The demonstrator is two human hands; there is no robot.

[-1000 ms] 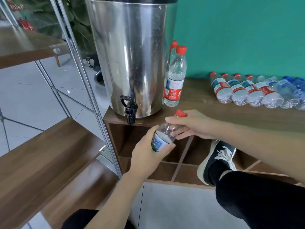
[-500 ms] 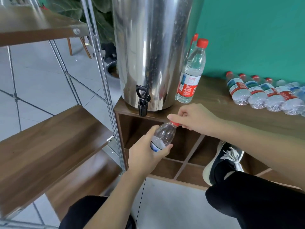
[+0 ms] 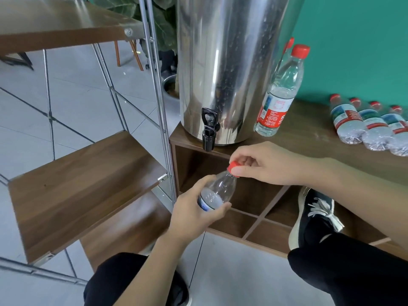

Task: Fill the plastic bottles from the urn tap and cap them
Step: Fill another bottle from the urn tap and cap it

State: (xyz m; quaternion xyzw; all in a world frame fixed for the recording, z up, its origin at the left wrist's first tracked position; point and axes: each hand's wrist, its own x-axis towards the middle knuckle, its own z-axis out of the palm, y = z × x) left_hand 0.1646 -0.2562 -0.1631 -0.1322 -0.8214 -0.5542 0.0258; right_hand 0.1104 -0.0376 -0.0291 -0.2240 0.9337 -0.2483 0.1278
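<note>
My left hand [image 3: 194,213] grips a clear plastic bottle [image 3: 218,191] by its body, tilted with its neck up and to the right, just below and in front of the urn's black tap [image 3: 208,131]. My right hand [image 3: 262,166] pinches the bottle's red cap [image 3: 234,167] on the neck. The steel urn [image 3: 227,69] stands on the wooden cabinet top [image 3: 309,129]. Two red-capped bottles [image 3: 280,96] stand upright right of the urn. Several capped bottles [image 3: 364,124] lie in a row at the far right.
Open cubby compartments [image 3: 249,202] sit under the cabinet top. A metal-framed rack with wooden shelves [image 3: 77,188] stands at left. My black shoe [image 3: 315,217] rests against the cabinet front, with both knees low in the view. A teal wall is behind.
The view has shifted so the urn and bottles appear further right. The held bottle has tipped more upright under the tap, and my right hand's fingers have turned on the cap.
</note>
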